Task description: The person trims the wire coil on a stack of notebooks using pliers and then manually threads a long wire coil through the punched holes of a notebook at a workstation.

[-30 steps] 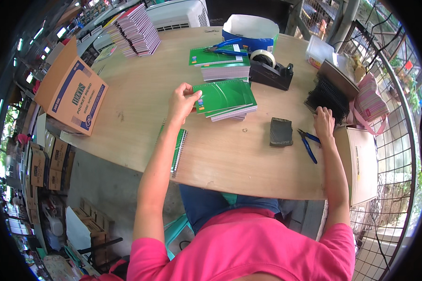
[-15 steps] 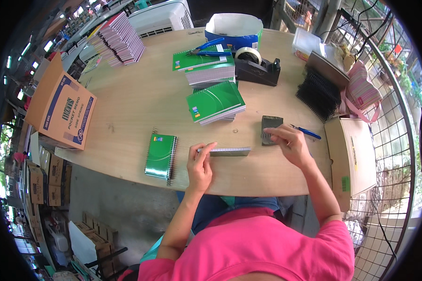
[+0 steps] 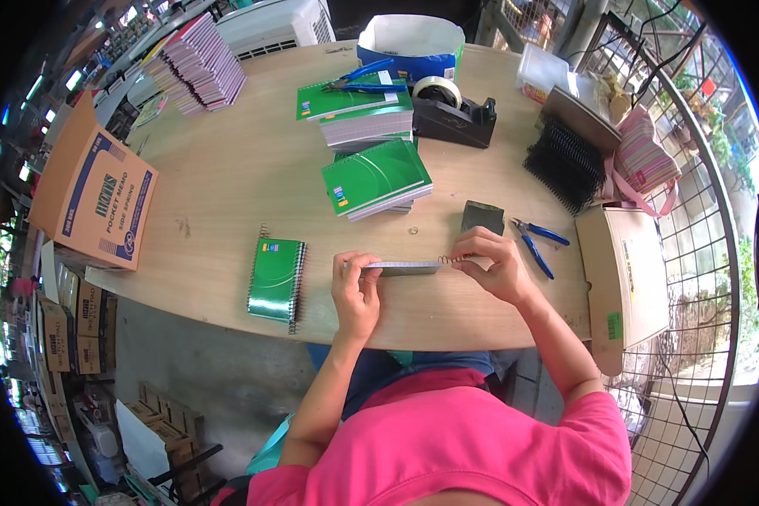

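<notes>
My left hand grips the left end of a thin notebook block held on edge near the table's front. My right hand pinches a small wire spiral at the block's right end. A finished green spiral notebook lies flat to the left of my left hand. A stack of green-covered notebooks sits just beyond my hands. Blue-handled pliers lie to the right of my right hand, beside a small dark block.
The wooden table also holds a black tape dispenser, more green pads with blue scissors, black spiral coils, a pile of booklets and a cardboard box. Another box hangs at the right edge.
My left hand took a block from the green stack and brought it to the front edge. My right hand left the pliers and now holds a wire spiral at the block's end.
</notes>
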Action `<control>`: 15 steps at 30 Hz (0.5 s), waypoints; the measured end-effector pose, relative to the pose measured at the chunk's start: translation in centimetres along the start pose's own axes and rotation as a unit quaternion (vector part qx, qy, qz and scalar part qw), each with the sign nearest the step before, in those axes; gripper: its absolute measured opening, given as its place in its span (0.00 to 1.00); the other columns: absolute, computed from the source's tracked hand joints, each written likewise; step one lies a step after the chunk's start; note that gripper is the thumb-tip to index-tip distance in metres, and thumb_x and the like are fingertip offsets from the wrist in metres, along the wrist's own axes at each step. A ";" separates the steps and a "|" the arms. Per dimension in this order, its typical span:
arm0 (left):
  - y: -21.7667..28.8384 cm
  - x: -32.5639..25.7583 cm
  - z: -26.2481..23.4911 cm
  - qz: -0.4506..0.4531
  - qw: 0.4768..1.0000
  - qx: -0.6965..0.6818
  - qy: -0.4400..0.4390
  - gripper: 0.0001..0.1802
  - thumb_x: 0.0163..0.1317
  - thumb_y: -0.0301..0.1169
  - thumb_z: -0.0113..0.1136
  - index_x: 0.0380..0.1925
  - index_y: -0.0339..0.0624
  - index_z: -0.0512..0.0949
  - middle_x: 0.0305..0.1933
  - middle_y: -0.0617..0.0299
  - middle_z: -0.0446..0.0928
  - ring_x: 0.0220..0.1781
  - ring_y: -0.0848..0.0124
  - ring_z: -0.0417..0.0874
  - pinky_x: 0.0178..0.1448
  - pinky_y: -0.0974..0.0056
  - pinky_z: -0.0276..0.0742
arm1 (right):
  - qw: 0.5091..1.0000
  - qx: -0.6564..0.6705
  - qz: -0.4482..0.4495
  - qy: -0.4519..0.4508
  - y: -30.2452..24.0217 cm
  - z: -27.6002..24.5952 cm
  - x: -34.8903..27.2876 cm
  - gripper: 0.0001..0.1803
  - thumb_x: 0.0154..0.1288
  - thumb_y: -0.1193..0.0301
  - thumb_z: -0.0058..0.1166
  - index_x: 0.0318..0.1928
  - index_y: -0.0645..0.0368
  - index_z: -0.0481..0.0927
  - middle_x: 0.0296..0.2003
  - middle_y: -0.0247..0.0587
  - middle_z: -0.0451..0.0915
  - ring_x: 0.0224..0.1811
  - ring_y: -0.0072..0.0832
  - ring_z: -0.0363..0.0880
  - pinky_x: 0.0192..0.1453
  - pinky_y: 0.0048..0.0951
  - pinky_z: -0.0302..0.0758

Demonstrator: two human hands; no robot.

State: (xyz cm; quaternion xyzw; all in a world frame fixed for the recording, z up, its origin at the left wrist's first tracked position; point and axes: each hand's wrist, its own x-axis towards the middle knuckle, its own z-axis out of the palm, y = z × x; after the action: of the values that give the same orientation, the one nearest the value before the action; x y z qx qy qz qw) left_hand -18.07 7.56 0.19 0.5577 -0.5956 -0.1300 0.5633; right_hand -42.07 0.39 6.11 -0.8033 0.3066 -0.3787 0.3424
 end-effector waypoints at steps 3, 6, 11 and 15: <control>0.1 0.1 0.1 -0.008 1.000 -0.003 -0.003 0.05 0.65 0.22 0.62 0.40 0.38 0.76 0.43 0.54 0.74 0.46 0.60 0.77 0.50 0.60 0.75 | 0.999 -0.025 -0.023 -0.023 0.8 -0.5 -0.2 0.07 0.61 0.77 0.63 0.41 0.58 0.85 0.38 0.39 0.83 0.36 0.36 0.80 0.38 0.37 0.76; 0.0 0.2 0.1 0.002 1.000 0.003 -0.003 0.06 0.65 0.20 0.62 0.40 0.38 0.76 0.43 0.55 0.74 0.47 0.60 0.77 0.50 0.60 0.75 | 0.995 -0.076 0.016 -0.068 0.2 -0.8 0.1 0.07 0.63 0.74 0.63 0.41 0.57 0.84 0.36 0.40 0.83 0.34 0.37 0.81 0.37 0.38 0.76; -0.1 0.3 0.1 -0.001 1.000 -0.003 -0.010 0.09 0.61 0.16 0.61 0.40 0.38 0.76 0.42 0.55 0.73 0.46 0.60 0.77 0.51 0.60 0.75 | 0.989 -0.131 0.009 -0.064 -1.0 0.0 0.3 0.10 0.63 0.71 0.63 0.44 0.56 0.83 0.34 0.40 0.82 0.34 0.43 0.81 0.36 0.41 0.76; 0.0 0.3 -0.1 0.005 1.000 -0.001 -0.015 0.10 0.60 0.15 0.61 0.39 0.38 0.76 0.42 0.55 0.73 0.46 0.60 0.77 0.49 0.60 0.75 | 0.983 -0.182 0.005 -0.025 -2.5 1.1 0.7 0.05 0.62 0.73 0.62 0.38 0.57 0.81 0.30 0.38 0.77 0.36 0.44 0.79 0.37 0.43 0.75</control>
State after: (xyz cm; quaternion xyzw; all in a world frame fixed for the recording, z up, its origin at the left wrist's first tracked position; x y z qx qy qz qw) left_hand -17.92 7.34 0.34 0.5527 -0.6065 -0.1360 0.5552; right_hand -40.26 1.63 7.82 -0.8601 0.3657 -0.2943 0.1997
